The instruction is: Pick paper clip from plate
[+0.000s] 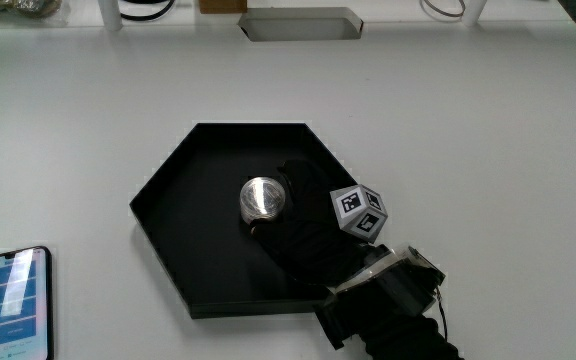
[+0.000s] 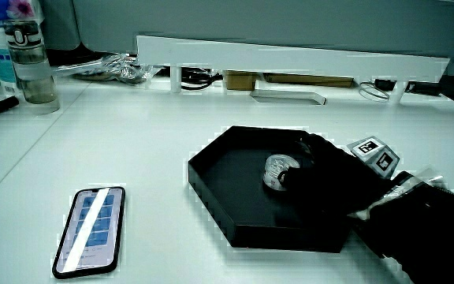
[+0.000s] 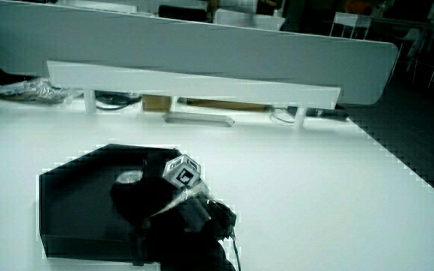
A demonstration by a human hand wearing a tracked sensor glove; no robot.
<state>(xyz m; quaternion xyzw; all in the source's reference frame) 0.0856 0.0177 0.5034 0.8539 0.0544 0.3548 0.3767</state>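
Observation:
A black hexagonal plate [image 1: 168,190] lies in the middle of the white table. In it sits a small round silvery object [image 1: 262,198], also seen in both side views [image 2: 278,168] [image 3: 129,178]. The gloved hand [image 1: 303,215] rests inside the plate right beside this object, on the part of the plate nearer to the person, and its forearm crosses the plate's near rim. The patterned cube [image 1: 358,212] on the hand's back faces upward. Black glove against black plate hides how the hand meets the object [image 2: 329,177].
A phone [image 1: 16,300] with a lit screen lies near the person's edge of the table, beside the plate. A grey flat tray [image 1: 301,24] sits by the low partition [image 2: 290,51]. A clear bottle [image 2: 31,63] and cables stand near the partition.

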